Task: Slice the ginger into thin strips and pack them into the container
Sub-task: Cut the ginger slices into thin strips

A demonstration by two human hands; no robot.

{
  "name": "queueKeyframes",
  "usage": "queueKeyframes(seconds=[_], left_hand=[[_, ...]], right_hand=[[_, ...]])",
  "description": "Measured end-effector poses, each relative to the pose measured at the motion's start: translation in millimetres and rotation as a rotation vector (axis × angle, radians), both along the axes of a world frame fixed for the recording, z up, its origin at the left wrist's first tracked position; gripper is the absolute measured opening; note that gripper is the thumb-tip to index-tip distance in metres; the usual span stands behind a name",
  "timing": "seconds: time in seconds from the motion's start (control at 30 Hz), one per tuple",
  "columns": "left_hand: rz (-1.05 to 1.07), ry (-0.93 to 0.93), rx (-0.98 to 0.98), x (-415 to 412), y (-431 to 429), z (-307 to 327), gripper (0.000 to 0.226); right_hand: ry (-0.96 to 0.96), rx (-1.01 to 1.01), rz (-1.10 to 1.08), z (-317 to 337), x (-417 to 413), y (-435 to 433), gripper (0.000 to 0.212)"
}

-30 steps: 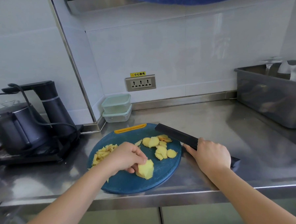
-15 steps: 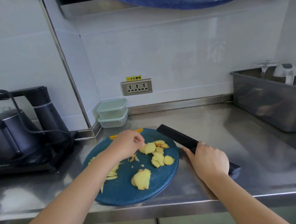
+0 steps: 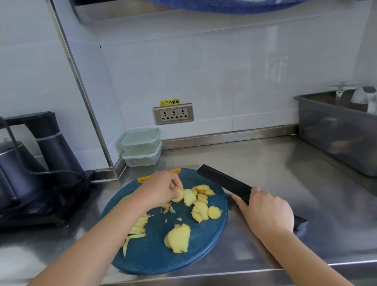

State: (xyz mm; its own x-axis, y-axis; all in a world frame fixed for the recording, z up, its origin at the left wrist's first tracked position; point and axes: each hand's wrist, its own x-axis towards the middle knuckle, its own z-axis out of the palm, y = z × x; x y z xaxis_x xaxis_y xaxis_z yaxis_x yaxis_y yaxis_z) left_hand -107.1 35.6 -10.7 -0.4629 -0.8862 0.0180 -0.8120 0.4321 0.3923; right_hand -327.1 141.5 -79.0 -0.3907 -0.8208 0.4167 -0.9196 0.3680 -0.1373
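My left hand (image 3: 159,190) pinches a pale yellow ginger slice (image 3: 179,196) over the round blue cutting board (image 3: 155,257); my right hand (image 3: 265,213) grips the black knife (image 3: 222,180).

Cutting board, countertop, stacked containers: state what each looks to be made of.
Cutting board: likely plastic, matte blue, scuffed with pale cut marks, with an orange handle insert.
Countertop: stainless steel, brushed, showing blurred reflections.
Stacked containers: probably plastic, with translucent walls and pale green lids.

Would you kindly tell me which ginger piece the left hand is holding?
The round slice at the left end of the loose pile, pinched by the left hand; the big chunk lies apart.
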Motion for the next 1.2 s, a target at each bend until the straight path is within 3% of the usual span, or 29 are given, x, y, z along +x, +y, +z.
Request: queueKeyframes(seconds=[0.1, 0.53, 0.7, 0.83, 0.9, 1.03, 1.2], left_hand=[[0.053, 0.057, -0.001, 3.3, 3.4, 3.4, 0.008], [0.128, 0.420, 0.415, 21.5, 58.1, 12.4, 0.006], [0.123, 0.384, 0.298, 26.2, 93.0, -7.2, 0.004], [0.135, 0.243, 0.057, 26.1, 101.6, -26.2, 0.006], [0.126, 0.212, -0.003, 28.8, 103.4, -31.2, 0.017], [0.020, 0.154, 0.075, 33.4, 104.9, -37.7, 0.055], [0.031, 0.062, -0.094, 29.0, 113.7, -40.4, 0.056]], right_hand=[[-0.006, -0.010, 0.002, -0.3, 0.2, 0.5, 0.054], [-0.001, -0.007, 0.003, 0.8, 0.6, 0.8, 0.053], [0.008, -0.023, 0.002, -0.7, -0.1, 1.3, 0.052], [0.004, -0.022, 0.000, -1.0, -0.5, 1.1, 0.054], [0.004, -0.018, -0.003, -0.8, -0.1, 1.4, 0.054], [0.015, 0.025, 0.003, 2.1, 1.0, 3.7, 0.053], [0.069, 0.145, 0.028, 10.5, 3.6, 7.9, 0.051]])
